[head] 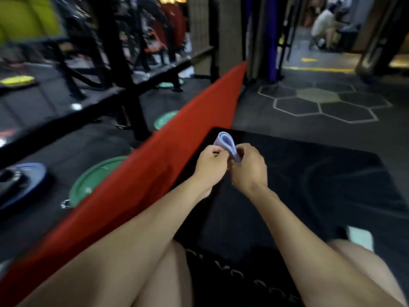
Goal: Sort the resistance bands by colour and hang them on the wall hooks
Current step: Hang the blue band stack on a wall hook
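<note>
A pale lilac resistance band (226,144), folded into a small loop, sticks up between my two hands over a black mat (321,173). My left hand (211,165) pinches its near end with curled fingers. My right hand (249,167) grips the band from the right, and its lower part is hidden behind my fingers. A long red band (155,165) runs stretched from the lower left up to a post at the top centre. No wall hooks are in view.
A black metal rack (106,63) stands at the left, with green weight plates (93,180) and a blue plate (28,180) on the floor beside it. Hexagon floor markings (321,103) lie ahead right. A person (325,25) crouches far back right. My bare knees fill the bottom.
</note>
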